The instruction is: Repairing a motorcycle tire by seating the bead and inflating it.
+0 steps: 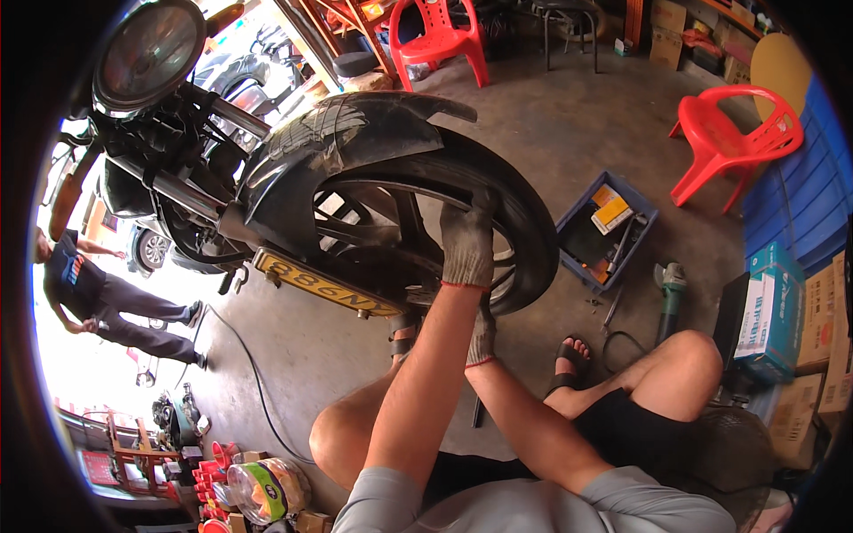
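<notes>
In front of me is the front wheel of a motorcycle, with a black tire (pixel 526 213) on a dark spoked rim (pixel 409 218). A dusty black fender (pixel 346 133) covers its upper left part. My left hand (pixel 466 242), in a grey knit glove with a red cuff, is closed against the tire and rim edge on the side nearest me; its fingertips are dark and partly hidden. Lower down, my right hand (pixel 482 339) wears a matching glove and reaches to the wheel's bottom. Its fingers are hidden behind my left forearm and the tire.
A yellow licence plate (pixel 324 282) juts out below the fork. Right of the wheel stands a blue crate (pixel 569 258) of tools and small boxes, with a green angle grinder (pixel 669 298) nearby. Red chairs (pixel 724 133), stacked cartons (pixel 795 417) and a floor cable (pixel 258 373) surround me. A person (pixel 111 298) stands left.
</notes>
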Available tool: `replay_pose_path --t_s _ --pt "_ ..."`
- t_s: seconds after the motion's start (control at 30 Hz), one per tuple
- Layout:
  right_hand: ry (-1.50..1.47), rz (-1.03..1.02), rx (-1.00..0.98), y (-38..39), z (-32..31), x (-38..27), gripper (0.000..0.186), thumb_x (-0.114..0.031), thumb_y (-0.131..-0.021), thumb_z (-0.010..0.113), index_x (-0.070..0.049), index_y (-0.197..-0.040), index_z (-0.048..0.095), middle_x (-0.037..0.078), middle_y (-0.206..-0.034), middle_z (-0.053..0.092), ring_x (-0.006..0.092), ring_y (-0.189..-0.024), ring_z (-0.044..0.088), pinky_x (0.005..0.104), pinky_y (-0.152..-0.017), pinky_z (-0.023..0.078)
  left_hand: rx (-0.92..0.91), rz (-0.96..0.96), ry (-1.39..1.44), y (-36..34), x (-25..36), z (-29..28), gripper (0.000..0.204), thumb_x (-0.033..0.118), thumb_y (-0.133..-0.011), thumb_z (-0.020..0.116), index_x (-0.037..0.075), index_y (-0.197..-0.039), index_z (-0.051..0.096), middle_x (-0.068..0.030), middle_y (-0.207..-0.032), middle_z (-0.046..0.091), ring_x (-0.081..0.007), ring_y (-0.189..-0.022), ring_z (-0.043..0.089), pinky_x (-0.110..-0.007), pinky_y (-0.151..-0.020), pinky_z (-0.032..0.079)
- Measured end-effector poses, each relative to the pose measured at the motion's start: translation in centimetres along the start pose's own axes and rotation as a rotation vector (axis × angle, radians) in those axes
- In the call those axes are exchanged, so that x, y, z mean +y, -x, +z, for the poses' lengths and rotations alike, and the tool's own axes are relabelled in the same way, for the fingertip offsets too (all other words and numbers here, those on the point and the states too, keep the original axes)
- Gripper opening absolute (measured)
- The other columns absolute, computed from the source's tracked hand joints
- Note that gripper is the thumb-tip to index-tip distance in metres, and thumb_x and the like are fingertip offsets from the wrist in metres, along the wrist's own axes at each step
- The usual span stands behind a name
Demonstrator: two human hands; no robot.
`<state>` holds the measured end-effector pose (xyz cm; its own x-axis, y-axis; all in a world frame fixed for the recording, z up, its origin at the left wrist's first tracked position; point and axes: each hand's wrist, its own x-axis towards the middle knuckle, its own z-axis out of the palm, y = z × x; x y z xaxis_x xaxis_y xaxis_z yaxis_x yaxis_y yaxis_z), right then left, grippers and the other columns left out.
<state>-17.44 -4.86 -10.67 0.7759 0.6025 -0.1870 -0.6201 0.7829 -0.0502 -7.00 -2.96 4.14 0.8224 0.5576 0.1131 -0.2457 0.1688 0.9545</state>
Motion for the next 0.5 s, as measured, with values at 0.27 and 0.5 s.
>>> replay_pose_path --t_s 0.27,0.5 --pt "-0.854 0.279 -0.412 -0.3 0.7 0.2 0.08 -0.064 -0.086 0.044 0.001 -0.133 0.038 0.03 -0.132 0.041 0.0453 -0.117 0.046 0.0549 -0.099 0.037 0.01 0.024 0.061 -0.1 0.0 -0.1 0.022 0.018 -0.089 0.06 0.002 -0.103 0.058 -0.0014 -0.087 0.058 -0.0107 -0.076 0.055 -0.026 -0.066 0.044" --pt "0.16 -0.169 0.045 -0.7 0.4 -0.1 0.068 -0.055 -0.091 0.046 0.0 -0.131 0.042 0.025 -0.136 0.042 0.0412 -0.121 0.044 0.0536 -0.103 0.034 -0.003 0.025 0.001 -0.2 -0.2 -0.2 0.021 0.015 -0.089 0.06 0.002 -0.105 0.057 -0.0019 -0.088 0.058 -0.0107 -0.076 0.054 -0.025 -0.064 0.044"
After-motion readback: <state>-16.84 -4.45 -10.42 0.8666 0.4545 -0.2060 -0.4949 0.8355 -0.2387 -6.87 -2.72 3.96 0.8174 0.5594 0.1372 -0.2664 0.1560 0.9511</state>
